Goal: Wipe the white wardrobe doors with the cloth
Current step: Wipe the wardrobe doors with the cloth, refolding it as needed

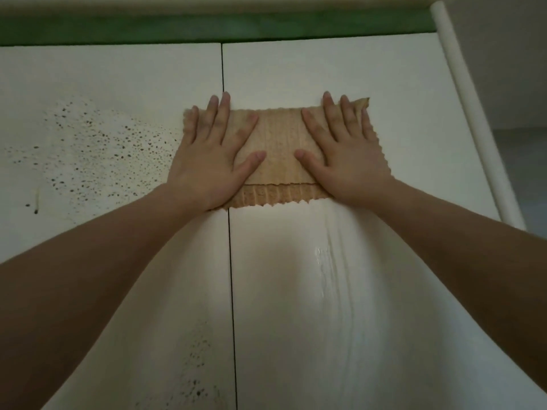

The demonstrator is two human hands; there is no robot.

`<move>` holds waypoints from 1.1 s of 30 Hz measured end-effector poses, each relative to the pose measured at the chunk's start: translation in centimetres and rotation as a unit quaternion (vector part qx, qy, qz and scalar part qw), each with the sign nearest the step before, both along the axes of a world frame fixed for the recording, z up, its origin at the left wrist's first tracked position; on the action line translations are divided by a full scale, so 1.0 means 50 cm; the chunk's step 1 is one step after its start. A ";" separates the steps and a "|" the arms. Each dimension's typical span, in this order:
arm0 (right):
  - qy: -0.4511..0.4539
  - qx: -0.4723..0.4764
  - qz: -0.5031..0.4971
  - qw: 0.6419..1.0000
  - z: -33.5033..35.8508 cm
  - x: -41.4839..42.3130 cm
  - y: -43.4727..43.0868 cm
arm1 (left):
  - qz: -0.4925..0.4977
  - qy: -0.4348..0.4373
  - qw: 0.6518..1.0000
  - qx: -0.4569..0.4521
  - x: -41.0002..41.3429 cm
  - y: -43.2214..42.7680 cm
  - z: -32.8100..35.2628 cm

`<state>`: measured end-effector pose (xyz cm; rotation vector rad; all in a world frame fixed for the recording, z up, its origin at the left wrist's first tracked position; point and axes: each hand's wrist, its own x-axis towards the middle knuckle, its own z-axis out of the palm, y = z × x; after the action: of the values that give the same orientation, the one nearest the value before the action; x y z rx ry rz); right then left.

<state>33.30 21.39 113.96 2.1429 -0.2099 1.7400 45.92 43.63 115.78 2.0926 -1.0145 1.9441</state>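
A folded tan cloth [278,149] lies flat against the white wardrobe doors, across the dark gap between the left door [112,84] and the right door [340,69]. My left hand [207,155] presses the cloth's left part with straight, spread fingers. My right hand [346,149] presses its right part the same way. Below the cloth a wet, shiny streak [328,261] runs down the right door. Dark specks [97,143] dot the left door to the left of the cloth, and more specks [195,365] show lower down near the gap.
A green band [207,28] runs above the tops of the doors. A white rounded post or pipe [473,113] runs along the right edge of the right door, with a grey wall beyond it.
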 end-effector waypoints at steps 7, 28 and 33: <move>0.003 -0.005 0.022 1.000 -0.184 -0.014 -0.017 | -0.041 -0.009 0.999 0.028 -0.006 -0.016 -0.202; 0.028 0.061 0.024 0.997 -0.732 -0.064 -0.046 | -0.042 0.043 0.993 0.097 -0.051 -0.046 -0.713; 0.024 0.070 0.028 0.997 -0.719 -0.054 -0.029 | -0.040 0.049 0.993 0.099 -0.039 -0.022 -0.703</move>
<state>30.59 19.94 78.00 2.3077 -0.2680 1.7510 43.97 42.51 80.62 2.1849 -1.2974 1.7499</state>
